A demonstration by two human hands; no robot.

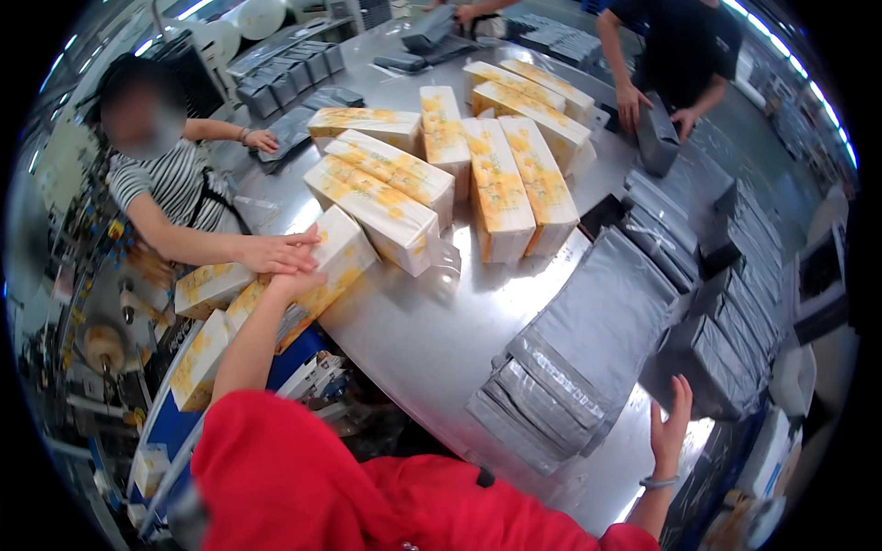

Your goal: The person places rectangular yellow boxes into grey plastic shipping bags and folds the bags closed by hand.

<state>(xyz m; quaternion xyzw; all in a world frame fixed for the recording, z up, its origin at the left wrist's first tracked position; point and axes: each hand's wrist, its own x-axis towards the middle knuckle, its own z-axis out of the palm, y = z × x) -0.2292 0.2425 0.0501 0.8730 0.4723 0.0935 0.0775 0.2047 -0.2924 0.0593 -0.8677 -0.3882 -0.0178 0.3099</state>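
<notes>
My left hand (299, 283) reaches to a white-and-yellow soft pack (338, 246), apparently of tissues, at the table's left edge. A co-worker's hand (268, 253) overlaps it there, so my fingers are mostly hidden and I cannot tell whether they grip the pack. My right hand (673, 432) is raised with fingers apart and holds nothing. It is beside an upright row of grey plastic-wrapped packages (712, 363). A pile of flat grey plastic mailing bags (597, 321) lies between my hands, nearer the right one.
Several more white-and-yellow packs (441, 138) crowd the middle of the metal table (404, 335). Others arrive on a blue-sided conveyor (163, 418) at left. Across the table a person (675, 55) handles a grey package (657, 138). A person in stripes (175, 188) stands at left.
</notes>
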